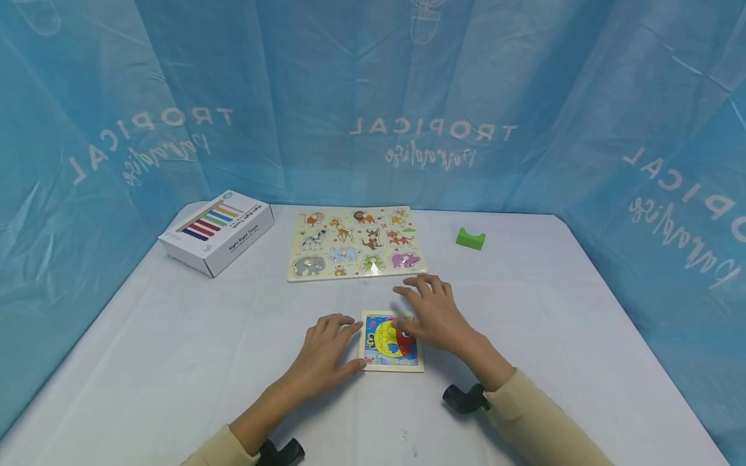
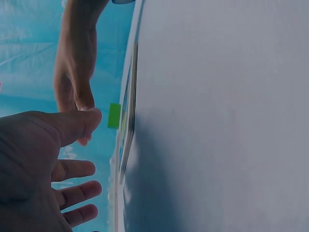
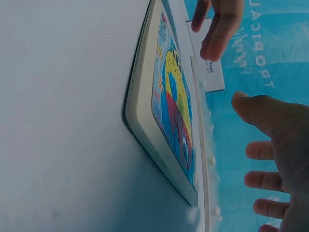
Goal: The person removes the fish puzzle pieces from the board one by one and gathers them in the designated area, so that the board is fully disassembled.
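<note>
the fish puzzle lies flat, well in from the far edge of the table, likely for easy two-handed reach; left hand and right hand spread loosely about it, pinching nothing

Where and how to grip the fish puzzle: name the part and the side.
Probably best by the opposite side edges of its pale frame, left hand from the left, right hand from the right. The fish puzzle lies flat on the table, underside hidden, while those edges look straight.
</note>
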A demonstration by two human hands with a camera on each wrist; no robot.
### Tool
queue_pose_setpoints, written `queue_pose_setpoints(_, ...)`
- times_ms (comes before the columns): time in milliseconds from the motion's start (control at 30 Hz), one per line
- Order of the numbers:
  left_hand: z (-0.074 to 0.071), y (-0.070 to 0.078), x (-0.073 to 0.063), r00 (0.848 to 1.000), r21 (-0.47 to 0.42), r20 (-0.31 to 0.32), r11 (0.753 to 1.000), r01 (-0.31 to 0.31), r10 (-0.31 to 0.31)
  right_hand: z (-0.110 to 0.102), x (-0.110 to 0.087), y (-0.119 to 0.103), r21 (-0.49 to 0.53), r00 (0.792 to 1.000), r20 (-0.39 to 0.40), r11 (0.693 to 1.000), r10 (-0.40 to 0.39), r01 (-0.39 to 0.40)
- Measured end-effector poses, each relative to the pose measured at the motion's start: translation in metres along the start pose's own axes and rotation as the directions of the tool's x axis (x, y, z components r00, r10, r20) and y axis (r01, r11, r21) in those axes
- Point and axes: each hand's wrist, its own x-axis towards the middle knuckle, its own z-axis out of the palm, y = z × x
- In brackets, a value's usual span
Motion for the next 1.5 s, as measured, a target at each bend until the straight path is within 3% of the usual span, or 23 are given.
queue_pose_setpoints(467, 0.01, 0.002, 0.002, 0.999, -0.023, -0.042, 1.0, -0.013, 0.012, 0.008, 0.008, -0.005, 0.083, 0.991, 0.087, 0.992, -0.097, 0.09)
queue_pose_setpoints(933, 0.018, 0.002, 0.004, 0.999, -0.047, -0.052, 0.999, 0.0, -0.002, 0.009, 0.023, -0.003, 0.168, 0.967, 0.184, 0.975, -0.178, 0.147)
queue_pose_setpoints(1500, 0.019, 0.002, 0.005, 0.999, -0.029, -0.039, 0.999, 0.017, -0.018, 0.014, 0.038, -0.005, 0.141, 0.926, 0.279, 0.965, -0.254, 0.222)
